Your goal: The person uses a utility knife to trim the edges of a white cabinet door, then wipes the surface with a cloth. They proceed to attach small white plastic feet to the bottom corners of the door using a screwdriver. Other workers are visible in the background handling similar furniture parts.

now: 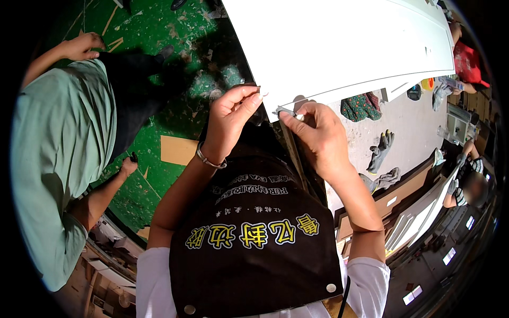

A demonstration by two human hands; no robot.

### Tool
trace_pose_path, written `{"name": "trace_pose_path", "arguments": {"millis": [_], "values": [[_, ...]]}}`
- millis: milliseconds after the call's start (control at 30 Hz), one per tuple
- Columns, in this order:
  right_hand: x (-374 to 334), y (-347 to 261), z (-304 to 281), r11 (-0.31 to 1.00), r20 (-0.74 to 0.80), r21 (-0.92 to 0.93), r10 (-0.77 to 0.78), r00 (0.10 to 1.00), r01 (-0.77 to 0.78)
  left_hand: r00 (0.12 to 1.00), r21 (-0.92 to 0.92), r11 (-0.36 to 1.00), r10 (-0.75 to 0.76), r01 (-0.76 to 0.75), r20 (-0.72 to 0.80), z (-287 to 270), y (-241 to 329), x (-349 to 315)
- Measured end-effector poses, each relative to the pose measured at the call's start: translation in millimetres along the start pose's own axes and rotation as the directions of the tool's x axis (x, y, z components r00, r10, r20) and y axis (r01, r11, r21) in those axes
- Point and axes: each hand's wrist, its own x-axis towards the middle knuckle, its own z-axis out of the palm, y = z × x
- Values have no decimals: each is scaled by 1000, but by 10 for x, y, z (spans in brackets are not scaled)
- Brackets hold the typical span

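A large white panel (pixel 339 47) lies in front of me, its near corner between my hands. My left hand (pixel 230 116), a metal bangle on its wrist, pinches a small white piece (pixel 263 92) at the panel's left edge between thumb and forefinger. Just right of that corner, my right hand (pixel 321 135) is closed in a pinch on a small dark pointed object (pixel 282 111), held over the panel's near edge. A small whitish bit (pixel 300 117) shows by its fingers; I cannot tell what it is.
A person in a green shirt (pixel 69 127) stands close on my left. Grey work gloves (pixel 380 152) and a patterned cloth (pixel 361 108) lie on the grey surface (pixel 347 143) at right. A tan board (pixel 178 150) rests on the green floor (pixel 143 175). More people are at far right.
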Motion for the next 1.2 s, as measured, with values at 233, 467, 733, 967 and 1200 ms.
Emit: {"name": "trace_pose_path", "arguments": {"millis": [233,467,733,967,1200], "values": [[-362,263,19,967,232,201,-203,951,157,999,19,999,-49,48,19,-29,29,-6],[-309,273,223,976,-87,219,29,996,-9,983,-31,983,-177,179,55,-77,84,41],[-404,292,581,973,49,101,-214,976,209,984,-85,981,-174,176,29,-72,77,63],[-318,313,419,972,-80,180,-139,987,152,981,-76,979,-188,191,40,-79,85,44],[-501,338,630,931,233,107,-364,902,348,983,-56,982,-177,179,42,-83,100,0]]}}
